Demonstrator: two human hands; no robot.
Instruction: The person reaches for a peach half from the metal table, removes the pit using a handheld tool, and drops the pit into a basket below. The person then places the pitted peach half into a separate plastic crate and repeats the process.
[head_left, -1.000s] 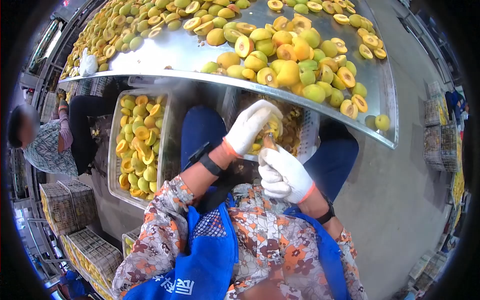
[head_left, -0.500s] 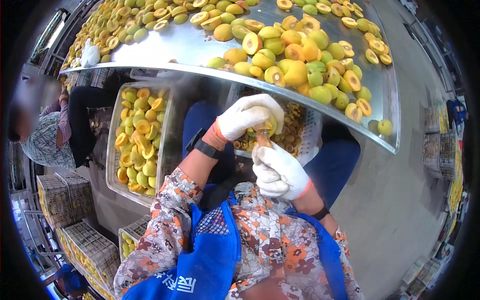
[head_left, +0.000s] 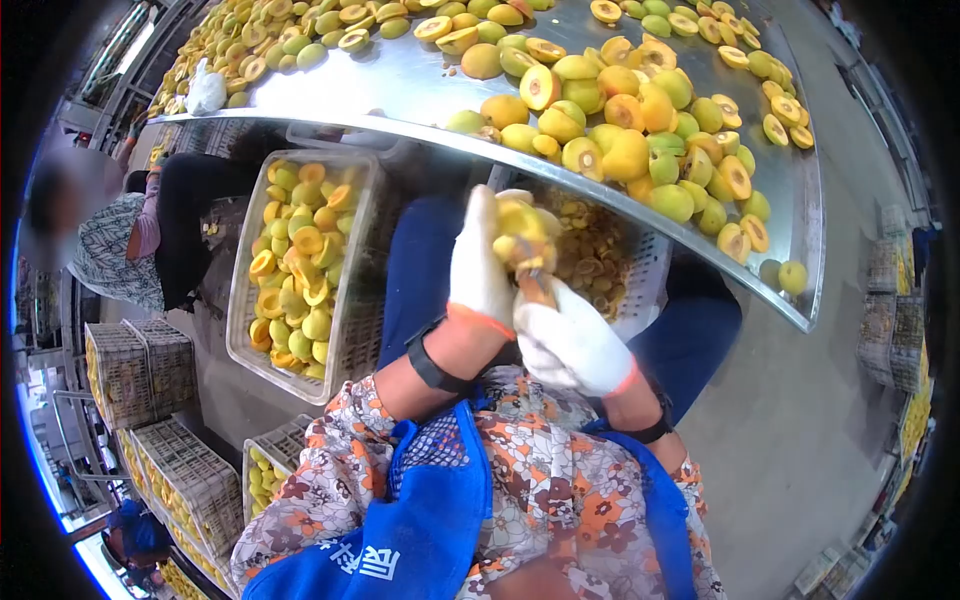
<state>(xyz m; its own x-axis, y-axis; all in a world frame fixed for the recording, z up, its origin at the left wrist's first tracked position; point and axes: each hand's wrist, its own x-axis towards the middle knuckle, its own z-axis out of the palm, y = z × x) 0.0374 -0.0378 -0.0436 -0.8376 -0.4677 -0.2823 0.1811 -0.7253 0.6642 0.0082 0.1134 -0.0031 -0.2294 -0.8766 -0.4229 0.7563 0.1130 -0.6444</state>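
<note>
My left hand (head_left: 479, 262), in a white knit glove, holds a yellow peach half (head_left: 520, 225) between its thumb and fingers, cut side toward my right hand. A short tool with a brown wooden handle (head_left: 538, 288) is gripped in my gloved right hand (head_left: 575, 340). Its working end meets the fruit, blurred and partly hidden. Under both hands stands a white crate (head_left: 652, 280) holding brown pits and scraps (head_left: 590, 250). Beyond it, a metal table (head_left: 330, 98) carries a heap of whole and halved peaches (head_left: 625, 155).
Left of my legs, a plastic crate (head_left: 236, 325) is filled with hollowed peach halves (head_left: 297, 265). Another person (head_left: 115, 245) sits farther left by the table. Stacked crates (head_left: 160, 375) stand at lower left, and more crates (head_left: 890, 320) at far right. A white plastic bag (head_left: 206, 90) rests on the table.
My left hand has turned from curling over the fruit to upright beside it, exposing the cut face. The tool stays at the fruit. The whole view has shifted slightly.
</note>
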